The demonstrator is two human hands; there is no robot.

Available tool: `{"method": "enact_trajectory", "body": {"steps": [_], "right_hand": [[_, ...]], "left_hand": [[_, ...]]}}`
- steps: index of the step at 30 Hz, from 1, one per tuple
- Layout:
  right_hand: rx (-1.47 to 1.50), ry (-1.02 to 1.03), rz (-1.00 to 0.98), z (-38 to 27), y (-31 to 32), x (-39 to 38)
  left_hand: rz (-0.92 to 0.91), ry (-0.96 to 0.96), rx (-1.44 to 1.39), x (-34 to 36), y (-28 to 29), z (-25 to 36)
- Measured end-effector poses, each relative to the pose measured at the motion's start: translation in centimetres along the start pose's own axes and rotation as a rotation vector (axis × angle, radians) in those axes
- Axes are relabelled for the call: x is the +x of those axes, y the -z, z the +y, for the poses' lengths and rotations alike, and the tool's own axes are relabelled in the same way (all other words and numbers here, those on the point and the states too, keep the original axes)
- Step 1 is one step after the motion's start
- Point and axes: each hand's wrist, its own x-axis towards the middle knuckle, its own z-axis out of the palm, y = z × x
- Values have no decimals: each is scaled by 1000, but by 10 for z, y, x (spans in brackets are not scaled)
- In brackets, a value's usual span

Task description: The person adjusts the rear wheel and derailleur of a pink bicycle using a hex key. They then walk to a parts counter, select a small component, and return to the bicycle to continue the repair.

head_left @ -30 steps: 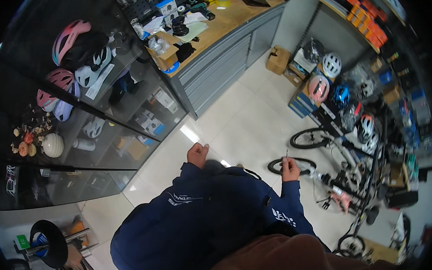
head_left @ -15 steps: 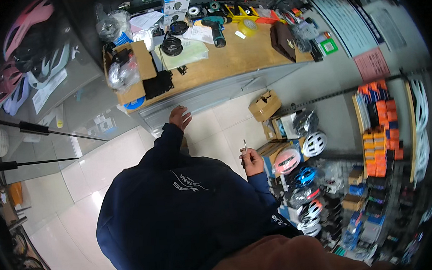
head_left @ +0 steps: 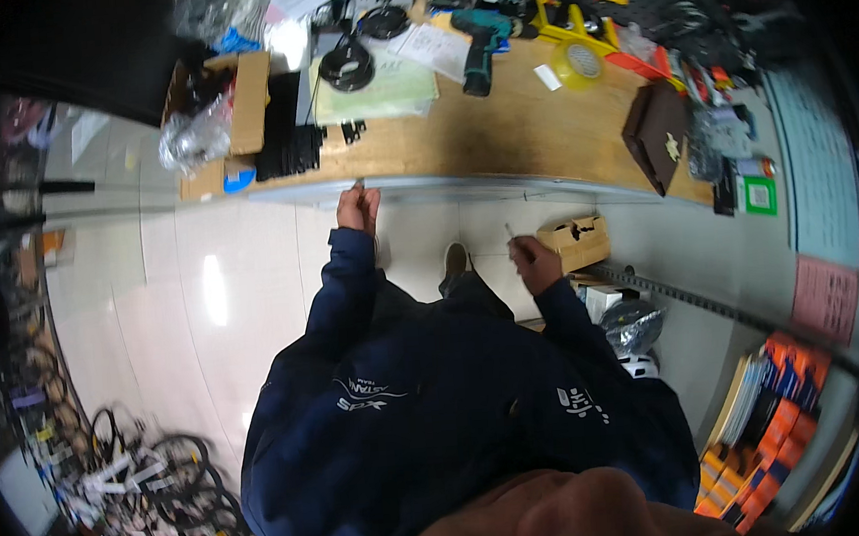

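My left hand (head_left: pixel 356 211) is at the near edge of the wooden workbench (head_left: pixel 500 134), fingers curled together. A tiny dark tip seems to stick out of its pinch, too small to name. Lower and to the right, my right hand (head_left: pixel 537 264) is closed on a thin, light-coloured stick (head_left: pixel 510 230) that points up from the fingers. On the bench beyond my hands lie a teal cordless drill (head_left: pixel 479 50), a coil of black cable (head_left: pixel 347 67) on papers, a roll of yellowish tape (head_left: pixel 577 64) and several black pieces (head_left: pixel 290 128).
An open cardboard box (head_left: pixel 251 103) with plastic-wrapped items stands at the bench's left end; a brown folded case (head_left: pixel 654 133) is at its right. A torn carton (head_left: pixel 577 243) sits on the floor beside my right hand. Bicycles (head_left: pixel 145 477) fill the lower left; orange boxes (head_left: pixel 775 433) line the right.
My body has turned and come closer to the bench. My left hand, earlier with fingers spread, has closed and reached the bench edge. The right hand still holds the stick.
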Motion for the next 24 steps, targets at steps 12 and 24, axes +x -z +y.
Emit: {"method": "enact_trajectory", "body": {"steps": [12,24], "right_hand": [[-438,277,187,123,29,96],[-641,35,-62,166,16,95]], "left_hand": [[397,-176,20,-114,25,-45],[461,-149,66,-142,48,-74]]}}
